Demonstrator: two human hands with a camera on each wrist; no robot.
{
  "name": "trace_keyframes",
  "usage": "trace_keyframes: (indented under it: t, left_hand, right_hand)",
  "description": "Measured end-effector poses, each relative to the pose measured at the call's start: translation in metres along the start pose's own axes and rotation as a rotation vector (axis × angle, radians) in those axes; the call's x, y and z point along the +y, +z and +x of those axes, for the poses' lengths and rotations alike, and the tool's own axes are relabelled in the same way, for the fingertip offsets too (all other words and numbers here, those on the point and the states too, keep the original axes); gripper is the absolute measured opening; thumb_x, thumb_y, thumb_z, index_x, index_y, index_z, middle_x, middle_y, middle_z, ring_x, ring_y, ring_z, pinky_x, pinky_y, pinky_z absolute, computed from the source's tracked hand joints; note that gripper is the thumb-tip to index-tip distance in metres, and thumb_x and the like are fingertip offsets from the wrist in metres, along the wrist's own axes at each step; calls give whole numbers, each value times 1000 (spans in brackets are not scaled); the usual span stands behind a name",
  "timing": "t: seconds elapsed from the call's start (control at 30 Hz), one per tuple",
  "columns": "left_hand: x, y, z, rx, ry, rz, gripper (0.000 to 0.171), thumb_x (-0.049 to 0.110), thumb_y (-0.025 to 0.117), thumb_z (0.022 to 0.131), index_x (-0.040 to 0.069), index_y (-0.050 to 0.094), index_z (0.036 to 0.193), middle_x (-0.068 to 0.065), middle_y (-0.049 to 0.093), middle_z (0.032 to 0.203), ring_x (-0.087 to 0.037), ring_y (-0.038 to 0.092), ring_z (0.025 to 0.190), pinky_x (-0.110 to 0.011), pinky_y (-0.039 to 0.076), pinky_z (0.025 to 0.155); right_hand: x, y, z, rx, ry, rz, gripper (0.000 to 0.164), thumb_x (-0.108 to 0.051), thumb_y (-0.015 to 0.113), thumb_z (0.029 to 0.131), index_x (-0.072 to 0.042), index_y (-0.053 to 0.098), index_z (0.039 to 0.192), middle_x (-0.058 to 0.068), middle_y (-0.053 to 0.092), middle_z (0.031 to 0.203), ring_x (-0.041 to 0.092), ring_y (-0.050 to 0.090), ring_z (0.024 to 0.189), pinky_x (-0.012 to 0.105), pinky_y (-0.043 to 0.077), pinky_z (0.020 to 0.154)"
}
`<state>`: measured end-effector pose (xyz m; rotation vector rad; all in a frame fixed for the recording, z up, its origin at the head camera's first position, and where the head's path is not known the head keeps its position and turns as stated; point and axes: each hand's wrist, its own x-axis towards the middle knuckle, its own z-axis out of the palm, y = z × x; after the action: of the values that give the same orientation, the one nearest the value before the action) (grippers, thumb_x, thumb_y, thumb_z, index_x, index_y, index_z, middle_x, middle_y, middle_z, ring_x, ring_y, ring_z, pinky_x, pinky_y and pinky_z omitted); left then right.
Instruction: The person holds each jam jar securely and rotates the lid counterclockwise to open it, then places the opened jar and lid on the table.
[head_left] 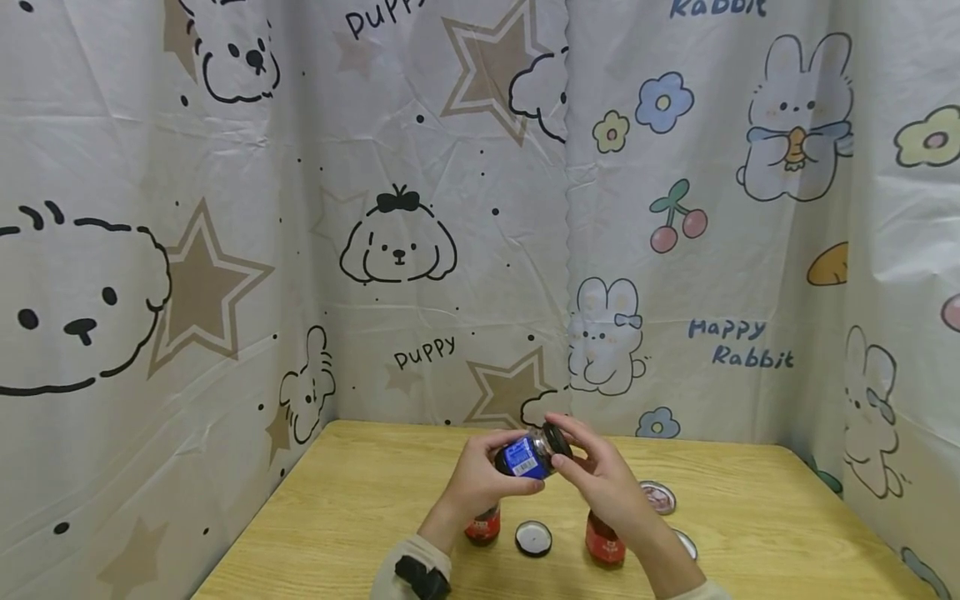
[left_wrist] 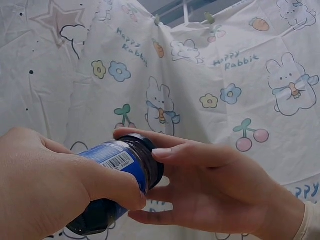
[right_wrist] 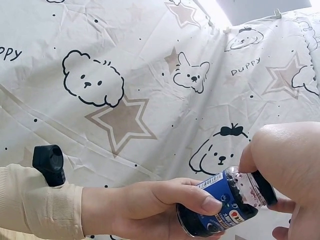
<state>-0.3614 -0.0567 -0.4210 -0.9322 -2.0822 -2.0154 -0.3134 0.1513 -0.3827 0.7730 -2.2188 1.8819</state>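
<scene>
A glass jar with a blue label [head_left: 522,458] and dark contents is held tilted above the table. My left hand [head_left: 478,477] grips the jar's body, its thumb across the label in the right wrist view. On the jar's neck sits a black lid [head_left: 557,440], pinched between the thumb and fingers of my right hand [head_left: 606,477]. Reddish smears show inside the clear neck [right_wrist: 247,187]. Below the hands stand two jars with red labels, a left one [head_left: 483,529] and a right one [head_left: 604,543], both partly hidden by my hands and forearms.
A lid with a white inside [head_left: 533,539] lies between the two red-labelled jars. Farther right lie a patterned lid [head_left: 658,497] and another lid [head_left: 686,545], partly behind my right forearm. Printed curtains [head_left: 450,317] surround the wooden table [head_left: 330,517].
</scene>
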Motion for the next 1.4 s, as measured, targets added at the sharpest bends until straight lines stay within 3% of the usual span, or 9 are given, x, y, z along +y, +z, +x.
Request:
trace_keyframes:
  t: [0.13,0.3,0.4,0.67,0.87,0.97,1.27,1.4]
  left_hand:
    - [0,0,0,3,-3,8,59,0,90,74,6,71,130,-10,67,121,-24,67,102,-35,60,83]
    - [2,0,1,4,-5,9,59,1,90,75,8,71,130,-9,67,121,-25,67,102,-35,60,83]
    - [3,0,1,2,-2,0,58,0,90,75,7,71,129,-9,67,120,-25,67,102,-35,60,83]
    - [3,1,1,4,3,10,59,1,91,74,7,72,129,-9,67,120,-24,67,101,-34,60,82]
    - [2,1,2,-4,20,24,59,2,91,73,9,72,129,-8,67,121,-23,67,102,-35,60,83]
    - [1,1,2,-8,20,20,59,1,91,73,9,72,129,-8,67,121,-24,67,102,-36,60,83]
    - [1,0,1,-5,0,-8,59,0,90,74,8,71,129,-9,68,121,-24,68,102,-36,60,82]
    - [1,0,0,-3,-5,-6,60,0,90,74,8,71,130,-9,67,122,-24,68,102,-35,60,82]
  right_hand:
    - [0,-1,0,-4,-5,-22,54,7,59,100,-11,53,150,15,34,163,42,37,143,39,44,108]
    - [-1,-2,0,-6,-26,-11,53,11,59,96,-10,56,145,14,32,164,40,34,147,64,28,115]
    - [-1,-2,-1,-11,-24,13,49,9,61,96,-8,55,142,16,30,164,40,30,149,70,19,114]
    - [1,1,0,11,-16,44,33,-15,62,105,-5,56,136,12,37,161,37,29,149,58,33,113]
    - [3,2,1,30,-34,26,24,-12,61,106,-8,58,129,8,42,158,43,37,143,41,50,103]
    - [4,0,2,32,-43,8,23,-10,61,105,-8,59,127,9,43,157,41,40,140,37,51,101]
    - [4,-2,1,27,-79,-28,25,-8,65,102,-6,61,127,11,47,154,37,39,143,63,33,113]
    - [3,-4,0,-3,-93,-34,37,-7,64,102,-10,59,139,10,48,154,35,38,145,68,26,113]
